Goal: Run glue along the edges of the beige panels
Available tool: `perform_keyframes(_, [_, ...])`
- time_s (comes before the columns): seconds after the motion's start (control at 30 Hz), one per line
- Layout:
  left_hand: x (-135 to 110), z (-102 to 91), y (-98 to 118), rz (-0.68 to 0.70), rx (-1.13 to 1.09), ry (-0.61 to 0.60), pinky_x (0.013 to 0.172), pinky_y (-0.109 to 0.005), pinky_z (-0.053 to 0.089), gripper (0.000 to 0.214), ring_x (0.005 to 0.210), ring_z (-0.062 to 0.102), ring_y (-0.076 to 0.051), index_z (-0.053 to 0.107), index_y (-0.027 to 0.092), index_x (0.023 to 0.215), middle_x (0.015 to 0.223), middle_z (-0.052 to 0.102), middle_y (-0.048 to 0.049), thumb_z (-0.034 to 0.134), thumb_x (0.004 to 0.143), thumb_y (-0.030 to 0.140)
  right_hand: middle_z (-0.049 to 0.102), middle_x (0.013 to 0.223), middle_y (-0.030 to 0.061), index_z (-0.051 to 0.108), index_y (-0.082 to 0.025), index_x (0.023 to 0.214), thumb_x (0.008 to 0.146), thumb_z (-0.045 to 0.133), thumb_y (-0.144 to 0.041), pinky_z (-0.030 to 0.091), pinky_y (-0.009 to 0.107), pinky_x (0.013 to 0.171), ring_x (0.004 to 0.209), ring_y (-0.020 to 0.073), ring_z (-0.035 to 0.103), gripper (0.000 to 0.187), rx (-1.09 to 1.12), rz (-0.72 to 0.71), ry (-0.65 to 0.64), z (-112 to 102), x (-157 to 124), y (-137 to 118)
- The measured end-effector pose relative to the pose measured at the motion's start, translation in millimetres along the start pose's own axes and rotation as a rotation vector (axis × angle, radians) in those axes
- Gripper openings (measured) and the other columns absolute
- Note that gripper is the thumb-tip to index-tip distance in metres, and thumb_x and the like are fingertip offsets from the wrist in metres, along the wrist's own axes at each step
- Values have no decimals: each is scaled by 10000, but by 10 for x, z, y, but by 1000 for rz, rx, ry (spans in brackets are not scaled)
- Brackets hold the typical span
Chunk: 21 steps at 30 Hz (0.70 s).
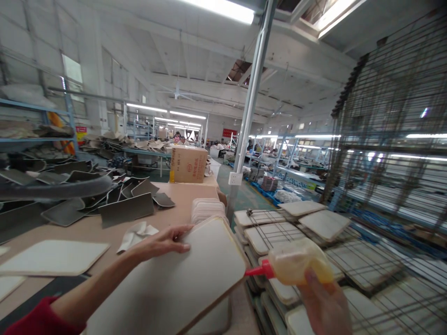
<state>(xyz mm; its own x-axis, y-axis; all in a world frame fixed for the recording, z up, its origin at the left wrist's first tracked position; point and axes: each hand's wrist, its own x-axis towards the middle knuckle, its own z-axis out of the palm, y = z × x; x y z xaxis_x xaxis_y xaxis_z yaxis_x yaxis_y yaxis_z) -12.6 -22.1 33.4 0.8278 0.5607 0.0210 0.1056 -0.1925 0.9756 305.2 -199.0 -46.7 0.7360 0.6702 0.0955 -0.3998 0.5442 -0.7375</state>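
My left hand (pixel 164 242) lies with fingers stretched flat on the top of a large white board with rounded corners (pixel 181 284), steadying it on the workbench. My right hand (pixel 324 304) grips a clear squeeze bottle of yellowish glue (pixel 300 267). Its red nozzle (pixel 256 271) touches the board's right edge. A red sleeve shows on my left arm at the bottom left.
A tan workbench (pixel 174 195) carries dark cut panels (pixel 125 209), a white board (pixel 52 257), a stack of white pieces (pixel 206 209) and a cardboard box (pixel 187 164). Wire racks with white boards (pixel 296 228) stand right. A steel post (pixel 249 107) rises ahead.
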Motion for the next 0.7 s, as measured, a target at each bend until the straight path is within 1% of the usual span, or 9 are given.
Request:
perform_keyframes(0.03, [-19,8,6,4,1,-23,732,-238,464,543,915,601,-221,562,256,1248,984,672,-5,679,733,383,711,855,14,662,-211,1016,579,838,-251,541,199,724,832,170,660,472,19,-43,27,-14,-25,0])
perform_keyframes(0.1, [-54,31,31,7,-8,-8,726,-243,470,534,910,609,-223,563,261,1244,982,675,-3,668,738,397,707,938,-3,632,-226,1089,653,788,-279,535,190,760,848,148,652,466,52,-128,79,-12,-84,-34])
perform_keyframes(0.23, [-95,85,62,3,30,67,715,-231,471,506,908,611,-220,595,261,1202,970,682,5,686,721,392,673,1076,-28,596,-259,1151,717,731,-336,537,193,778,890,137,635,461,72,-183,97,77,-167,-152])
perform_keyframes(0.3, [-98,109,44,20,37,68,720,-233,472,497,908,613,-219,586,256,1216,979,682,-2,673,741,375,680,1047,-37,598,-270,1144,726,728,-328,529,194,795,893,130,633,442,74,-201,58,103,-160,-175])
perform_keyframes(0.37, [-96,136,9,34,27,54,727,-242,476,498,911,615,-220,568,244,1241,992,679,-17,657,764,356,701,945,-40,623,-265,1096,711,747,-304,531,204,794,867,134,640,407,71,-207,37,75,-130,-160])
perform_keyframes(0.43, [-94,167,-35,48,-4,51,731,-251,484,505,916,619,-227,562,221,1250,997,679,-37,657,770,348,707,853,-43,649,-258,1023,687,770,-272,535,206,778,846,137,644,358,50,-209,34,-5,-111,-117])
perform_keyframes(0.5, [-93,204,-95,52,-73,68,724,-267,499,530,900,630,-233,554,202,1255,994,682,-57,673,760,349,710,836,-19,659,-231,973,664,789,-250,536,191,744,834,142,646,336,-7,-175,22,-104,-134,-72])
perform_keyframes(0.6, [-81,271,-214,17,-231,186,658,-282,522,586,796,658,-228,541,183,1248,963,696,-78,721,714,347,711,866,38,653,-189,1008,655,799,-290,548,223,741,823,175,655,395,-9,-45,-52,-201,-236,-43])
perform_keyframes(0.7, [-52,360,-316,-14,-392,438,623,-283,534,571,719,668,-213,551,155,1193,925,707,-90,760,677,283,704,960,26,629,-238,1090,671,776,-382,545,275,810,912,197,645,467,135,89,-49,-228,-317,-54])
